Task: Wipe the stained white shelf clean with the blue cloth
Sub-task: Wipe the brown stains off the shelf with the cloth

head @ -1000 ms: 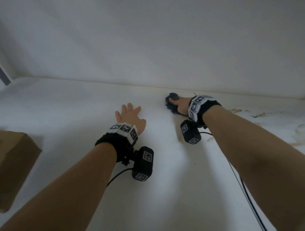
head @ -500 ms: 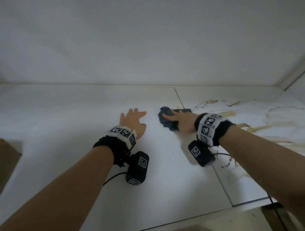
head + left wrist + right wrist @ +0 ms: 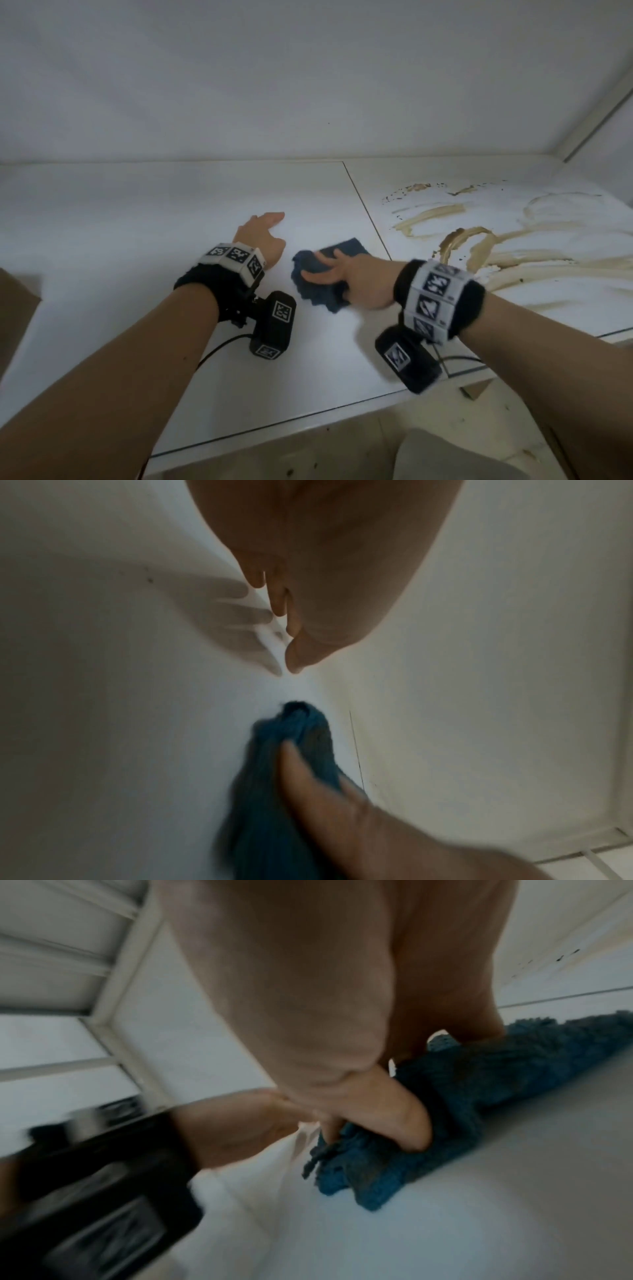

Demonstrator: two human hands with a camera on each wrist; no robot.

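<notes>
The white shelf (image 3: 137, 240) bears brown smeared stains (image 3: 479, 240) on its right panel. A crumpled blue cloth (image 3: 347, 248) lies on the left panel, just left of the panel seam. My right hand (image 3: 337, 274) presses down on the cloth with its fingers spread and pointing left. The wrist views show the cloth (image 3: 274, 791) (image 3: 479, 1096) bunched under those fingers (image 3: 308, 764). My left hand (image 3: 262, 229) rests flat on the bare shelf a short way left of the cloth and holds nothing. Its fingertips (image 3: 291, 642) touch the surface.
A thin dark seam (image 3: 366, 209) divides the two shelf panels. A brown cardboard box (image 3: 13, 308) sits at the far left. The shelf's front edge (image 3: 274, 425) runs below my forearms. A white back wall and a right side wall (image 3: 599, 113) close the space.
My right hand has pulled the cloth from near the back wall toward the front of the shelf. The view has swung right and shows the stains. My left hand stays flat on the shelf.
</notes>
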